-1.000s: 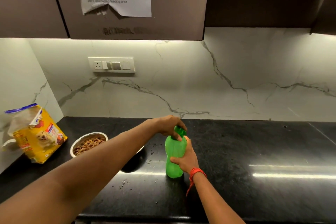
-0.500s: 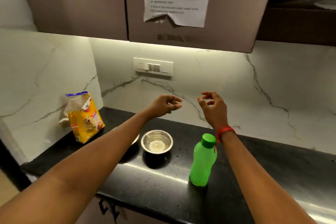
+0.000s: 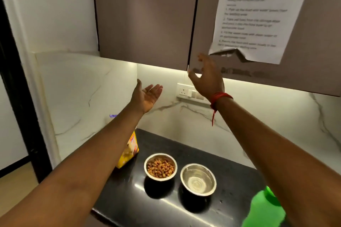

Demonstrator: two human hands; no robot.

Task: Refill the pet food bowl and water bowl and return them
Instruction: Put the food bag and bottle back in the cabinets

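Both hands had risen since the frame half a second before, clear of the green plastic bottle (image 3: 262, 212): the left hand (image 3: 147, 96) hung palm-up with fingers released, and the right hand (image 3: 206, 77) was loosely spread before the grey-brown wall cabinet (image 3: 144, 24), neither holding anything. Well below them, on the glossy black stone countertop (image 3: 236, 175), stood the round steel food bowl (image 3: 160, 167), with the round steel water bowl (image 3: 198, 178) just right of it, the bottle farther right, the yellow pet-food bag (image 3: 129, 153) at its left and the white veined marble backsplash (image 3: 258, 116) behind. Brown kibble nearly filled the food bowl; the water bowl held clear water.
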